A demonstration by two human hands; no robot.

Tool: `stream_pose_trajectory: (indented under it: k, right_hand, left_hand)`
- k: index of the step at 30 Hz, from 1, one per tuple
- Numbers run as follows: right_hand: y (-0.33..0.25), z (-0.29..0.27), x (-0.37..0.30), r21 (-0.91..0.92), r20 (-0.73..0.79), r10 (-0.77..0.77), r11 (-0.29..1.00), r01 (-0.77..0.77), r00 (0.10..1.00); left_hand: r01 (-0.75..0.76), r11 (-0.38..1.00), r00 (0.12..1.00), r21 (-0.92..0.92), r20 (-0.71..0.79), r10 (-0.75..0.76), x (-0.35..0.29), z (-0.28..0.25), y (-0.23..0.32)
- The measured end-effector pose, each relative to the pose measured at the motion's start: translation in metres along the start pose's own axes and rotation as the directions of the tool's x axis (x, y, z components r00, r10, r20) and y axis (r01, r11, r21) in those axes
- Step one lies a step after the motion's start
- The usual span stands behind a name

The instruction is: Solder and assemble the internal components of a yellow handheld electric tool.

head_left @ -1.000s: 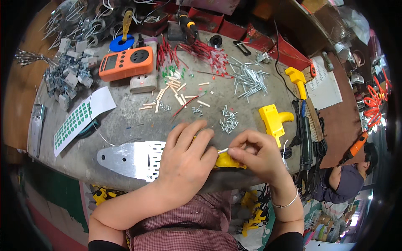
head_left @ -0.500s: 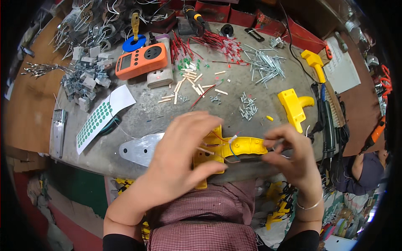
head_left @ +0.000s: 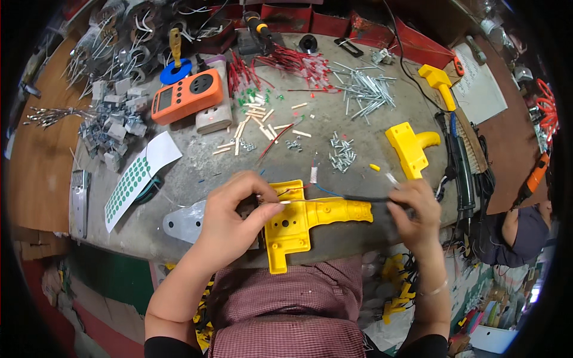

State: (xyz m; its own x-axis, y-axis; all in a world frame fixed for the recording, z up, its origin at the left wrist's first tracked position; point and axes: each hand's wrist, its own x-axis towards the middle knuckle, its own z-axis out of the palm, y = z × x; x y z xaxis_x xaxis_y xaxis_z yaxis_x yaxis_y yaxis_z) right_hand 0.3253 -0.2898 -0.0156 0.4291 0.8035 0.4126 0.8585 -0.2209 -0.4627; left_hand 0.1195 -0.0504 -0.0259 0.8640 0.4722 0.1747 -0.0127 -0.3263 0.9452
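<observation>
A yellow plastic half-shell with a handle [head_left: 343,213] lies at the table's near edge, its hollow side up. My left hand [head_left: 236,212] is over its left end, thumb and forefinger pinching a thin pale wire [head_left: 287,202]. My right hand [head_left: 418,209] is closed on a black cable [head_left: 367,198] just past the handle's tip. Between my hands the cable and wire stretch above the shell. A blue wire [head_left: 328,190] and a small white sleeve [head_left: 314,175] stand off behind it. A silver metal plate [head_left: 184,223] is partly hidden by my left hand.
Screws [head_left: 342,153], long bolts [head_left: 367,89], wooden sticks [head_left: 255,113] and red-wired lights [head_left: 298,64] lie behind. An orange meter [head_left: 188,95] stands left of them, a dotted sticker sheet [head_left: 140,179] nearer. Another yellow shell [head_left: 409,149] and a soldering iron [head_left: 464,179] are right.
My left hand has lowered into a pinch on the wire. My right fingers have closed on the black cable. The wires have come up out of the handle, and the view has shifted slightly.
</observation>
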Motion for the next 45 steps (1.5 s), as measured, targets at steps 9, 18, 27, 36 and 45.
stream_pose_trajectory:
  k: [9, 18, 27, 36, 45]
  right_hand:
    - [0.008, 0.011, 0.000, 0.232, 0.012, 0.084, 0.969, -0.084, 0.996]
    - [0.048, -0.155, -0.062, 0.762, 0.444, 0.234, 0.410, -0.502, 0.865]
    - [0.049, -0.112, 0.069, 0.219, 0.372, 0.412, 0.832, -0.510, 0.832]
    - [0.169, 0.049, 0.288, -0.630, -0.180, 0.371, 0.668, -0.396, 0.911]
    - [0.117, -0.006, 0.242, 0.011, 0.396, 0.362, 0.917, -0.399, 0.844]
  left_hand:
    - [-0.037, 0.999, 0.998, -0.036, -0.053, 0.035, 0.001, 0.003, -0.003]
    - [-0.076, 0.997, 0.994, 0.033, -0.078, 0.078, -0.001, -0.002, 0.000]
    - [-0.141, 0.983, 0.985, 0.116, -0.088, 0.151, 0.005, -0.003, 0.007]
    - [-0.206, 0.953, 0.962, 0.220, -0.130, 0.238, -0.002, -0.008, 0.019]
    - [-0.264, 0.947, 0.948, 0.180, -0.132, 0.289, -0.005, -0.014, 0.008]
